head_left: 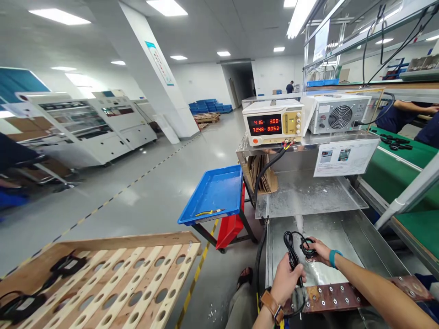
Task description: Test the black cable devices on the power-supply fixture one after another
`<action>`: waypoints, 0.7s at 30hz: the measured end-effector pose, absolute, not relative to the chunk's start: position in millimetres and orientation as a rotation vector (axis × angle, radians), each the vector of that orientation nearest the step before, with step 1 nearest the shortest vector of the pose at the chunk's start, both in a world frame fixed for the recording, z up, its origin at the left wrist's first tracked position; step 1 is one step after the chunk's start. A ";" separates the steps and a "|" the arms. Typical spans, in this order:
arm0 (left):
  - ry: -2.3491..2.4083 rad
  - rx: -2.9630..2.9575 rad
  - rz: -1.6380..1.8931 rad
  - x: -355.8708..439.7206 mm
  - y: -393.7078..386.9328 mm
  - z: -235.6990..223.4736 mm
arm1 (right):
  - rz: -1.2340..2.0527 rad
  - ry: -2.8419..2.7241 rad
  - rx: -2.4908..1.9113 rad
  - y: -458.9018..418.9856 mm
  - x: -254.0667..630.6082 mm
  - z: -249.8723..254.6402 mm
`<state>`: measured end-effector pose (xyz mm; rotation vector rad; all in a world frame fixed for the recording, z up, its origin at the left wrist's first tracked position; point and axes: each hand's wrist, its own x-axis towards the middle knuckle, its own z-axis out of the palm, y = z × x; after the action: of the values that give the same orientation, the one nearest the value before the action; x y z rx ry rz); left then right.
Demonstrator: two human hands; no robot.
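Observation:
My left hand [286, 278], with a brown watch strap at the wrist, is closed round a bundled black cable [291, 250] above a metal trough [346, 237]. My right hand [319, 251], with a teal band at the wrist, pinches a small black part [307, 249] at the cable's other end. Both hands hover over the trough's shiny floor, just behind a rusty perforated bar [339, 294].
A power supply [272, 121] with red digits and a fan unit [338, 114] stand on the steel shelf. A blue tray [214, 194] with yellow-handled pliers [209, 212] sits left. A wooden perforated rack [113, 283] holds black adapters. Green benches are right, where another person's arm [409, 107] rests.

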<state>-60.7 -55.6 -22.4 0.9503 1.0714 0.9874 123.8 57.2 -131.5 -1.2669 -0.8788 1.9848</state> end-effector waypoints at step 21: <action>1.521 1.655 0.985 -27.4 9.4 -14.3 | 2.077 -0.827 -1.079 51.7 128.6 -77.0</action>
<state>-27.4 9.4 -14.3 1.6551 1.5212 0.9848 128.6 51.7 -77.0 -1.0791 -0.8268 2.0766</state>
